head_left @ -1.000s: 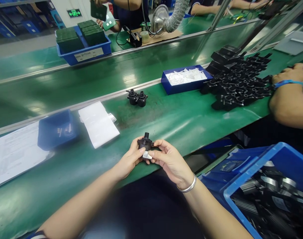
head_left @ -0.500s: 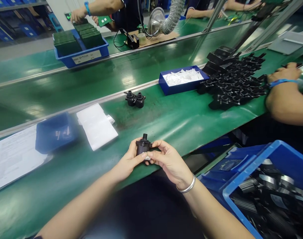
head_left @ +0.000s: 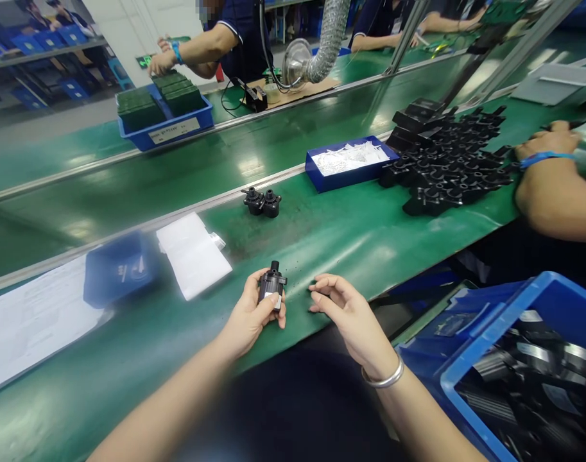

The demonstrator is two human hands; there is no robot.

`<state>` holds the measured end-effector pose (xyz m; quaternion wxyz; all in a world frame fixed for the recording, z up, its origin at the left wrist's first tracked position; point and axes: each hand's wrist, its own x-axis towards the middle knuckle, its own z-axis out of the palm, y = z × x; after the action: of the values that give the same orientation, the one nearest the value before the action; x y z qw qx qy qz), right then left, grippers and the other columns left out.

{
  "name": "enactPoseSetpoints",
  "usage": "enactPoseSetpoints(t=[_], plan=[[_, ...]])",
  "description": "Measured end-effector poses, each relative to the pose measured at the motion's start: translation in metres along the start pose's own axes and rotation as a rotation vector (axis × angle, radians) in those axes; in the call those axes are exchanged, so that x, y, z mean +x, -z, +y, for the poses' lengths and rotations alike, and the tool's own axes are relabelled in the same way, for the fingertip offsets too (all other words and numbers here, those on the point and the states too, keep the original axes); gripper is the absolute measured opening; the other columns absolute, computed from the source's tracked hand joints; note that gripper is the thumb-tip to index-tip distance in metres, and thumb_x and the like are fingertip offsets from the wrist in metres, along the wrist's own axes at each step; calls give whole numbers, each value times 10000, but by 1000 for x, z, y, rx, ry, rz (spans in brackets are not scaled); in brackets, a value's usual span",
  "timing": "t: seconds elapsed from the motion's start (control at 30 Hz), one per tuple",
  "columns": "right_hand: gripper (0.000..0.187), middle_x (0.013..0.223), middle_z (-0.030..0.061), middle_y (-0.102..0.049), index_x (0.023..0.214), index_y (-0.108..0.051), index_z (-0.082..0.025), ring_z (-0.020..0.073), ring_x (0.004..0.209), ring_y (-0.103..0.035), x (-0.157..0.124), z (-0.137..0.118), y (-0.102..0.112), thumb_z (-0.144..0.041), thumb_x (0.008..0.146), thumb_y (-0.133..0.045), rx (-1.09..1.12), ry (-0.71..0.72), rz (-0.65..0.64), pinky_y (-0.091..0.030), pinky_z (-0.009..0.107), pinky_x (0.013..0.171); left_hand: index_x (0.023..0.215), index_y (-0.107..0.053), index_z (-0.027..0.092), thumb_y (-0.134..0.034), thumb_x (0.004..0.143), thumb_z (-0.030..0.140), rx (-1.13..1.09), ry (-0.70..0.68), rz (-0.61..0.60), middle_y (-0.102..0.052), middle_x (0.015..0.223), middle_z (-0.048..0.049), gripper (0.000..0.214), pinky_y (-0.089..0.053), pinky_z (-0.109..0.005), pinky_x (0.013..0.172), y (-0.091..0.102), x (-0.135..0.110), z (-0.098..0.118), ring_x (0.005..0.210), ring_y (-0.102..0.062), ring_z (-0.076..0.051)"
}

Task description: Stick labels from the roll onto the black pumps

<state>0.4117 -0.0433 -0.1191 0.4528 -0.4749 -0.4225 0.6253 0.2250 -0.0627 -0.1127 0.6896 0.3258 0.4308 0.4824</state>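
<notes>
The black part (head_left: 274, 278) is held in the left hand (head_left: 247, 317), with its spout up. It is pinched between the thumb, pressed on the front, and the fingers, wrapped round behind. The left arm is stretched in from the near left. The right hand (head_left: 349, 309) is held to the right of the grip, apart from the part. Its fingers are loosely bent, and a small gap is left by the thumb. A silver bracelet (head_left: 383, 378) is worn on that wrist.

Past the grip, on the green table (head_left: 360, 256), two small black pieces (head_left: 262, 203) are set side by side, in the way of a straight reach. To the left, white paper (head_left: 194, 256) is laid. Far past the grip and to the right, a blue tray (head_left: 341, 179) is filled with white bits, and black parts are piled in a heap (head_left: 449, 157). Right of the right hand, a blue bin (head_left: 449, 378) is filled with black and silver things.
</notes>
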Motion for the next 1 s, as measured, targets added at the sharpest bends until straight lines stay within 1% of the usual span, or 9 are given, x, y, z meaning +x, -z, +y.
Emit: enactPoseSetpoints(t=[0.17,0.3,0.4,0.57,0.67,0.77,0.83,0.93,1.0], plan=[[190,1057,54,-558,882,-611,-215,179,856,-555,-4,6,-10,-344,793,-719,24,-39,-71,-546,308,671,1080,-410,214,-730,770,224,55,-79,114,-520,757,47,446,-410,-219,440,-3,0,-7,490,-458,-64],[192,1069,53,-567,863,-612,-214,187,872,-574,-4,7,-10,-348,788,-726,63,-37,-75,-538,304,666,1065,-451,194,-576,902,388,-94,-53,18,-546,828,-5,283,-458,-258,500,-2,-1,0,567,-511,-94],[193,1035,51,-583,861,-616,-209,184,855,-589,-4,10,-9,-349,787,-728,86,-31,-72,-528,294,659,1149,-465,179,-471,944,462,-147,-53,-41,-581,883,-54,350,-472,-293,524,-3,-1,3,595,-544,-123],[189,905,25,-623,884,-609,-207,142,678,-607,-2,22,-6,-334,794,-716,97,-6,-73,-510,298,641,1150,-478,172,-471,938,485,-133,-71,-31,-596,902,-68,378,-486,-315,570,-3,3,-1,631,-563,-139],[196,840,10,-653,893,-589,-202,132,617,-623,-2,29,-7,-322,798,-710,142,3,-57,-514,305,646,1150,-471,189,-511,929,446,-101,-53,-1,-599,904,-53,341,-487,-323,622,-10,-1,2,665,-579,-147],[227,760,-11,-672,903,-568,-196,130,576,-630,-4,34,-9,-318,791,-723,283,-29,-48,-522,294,617,1191,-460,219,-591,892,383,16,-35,37,-605,988,-47,364,-491,-334,740,-31,-7,12,809,-608,-174],[207,735,-18,-661,897,-582,-180,125,579,-624,-3,36,-10,-317,817,-714,341,-32,-45,-532,283,595,1236,-457,253,-651,852,349,149,-49,5,-601,1099,-48,441,-475,-335,835,-53,-5,17,971,-597,-203],[264,814,10,-665,908,-638,-139,122,657,-632,1,39,-9,-396,925,-580,337,-19,16,-549,271,616,1252,-487,279,-721,784,275,328,-80,-218,-603,1149,-46,524,-441,-352,918,-103,5,12,1103,-556,-247],[345,793,-3,-662,890,-651,-125,112,629,-627,3,40,-9,-433,957,-512,325,-20,35,-542,252,594,1192,-541,268,-746,736,220,378,-87,-403,-619,1081,-44,502,-435,-384,936,-143,10,-6,1088,-563,-271]])
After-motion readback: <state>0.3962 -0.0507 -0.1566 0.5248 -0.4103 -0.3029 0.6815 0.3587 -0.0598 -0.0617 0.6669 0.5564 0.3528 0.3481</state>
